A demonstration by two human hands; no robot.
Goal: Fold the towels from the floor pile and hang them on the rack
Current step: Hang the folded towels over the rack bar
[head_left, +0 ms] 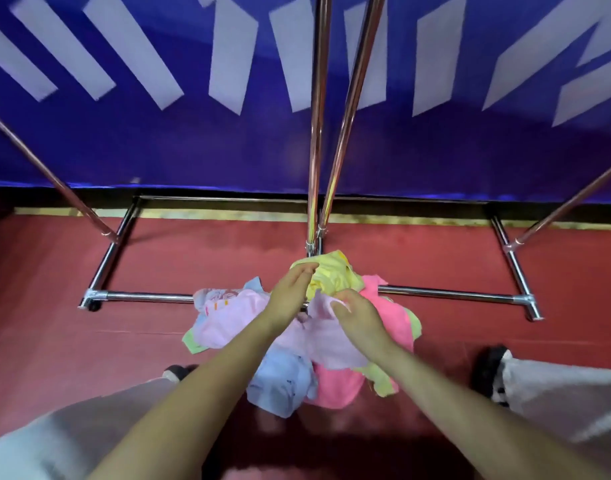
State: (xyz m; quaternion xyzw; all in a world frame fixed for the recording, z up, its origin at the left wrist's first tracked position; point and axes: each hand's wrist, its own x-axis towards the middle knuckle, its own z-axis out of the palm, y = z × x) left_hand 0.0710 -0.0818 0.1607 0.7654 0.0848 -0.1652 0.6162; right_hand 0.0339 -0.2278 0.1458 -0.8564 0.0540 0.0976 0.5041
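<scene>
On red floor (89, 341), centre: towel pile (290, 375), heaped against rack (446, 295) near base bar, within easy reach. Right hand (359, 318) pinches pale pink towel (328, 336) at its far edge, likely to lift it free. Left hand (290, 296) hovers flat, fingers straight, holding nothing, just beside yellow towel (335, 277). Blue banner (158, 150) beyond.

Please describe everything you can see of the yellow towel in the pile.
The yellow towel is soft, pale yellow cloth, crumpled rather than folded. It sits at the far top of the towel pile, just in front of the rack's upright poles and over its low front bar. The left hand, fingers straight, touches its left edge. A bright pink towel lies against its right side, a pale lilac one below it.
</scene>
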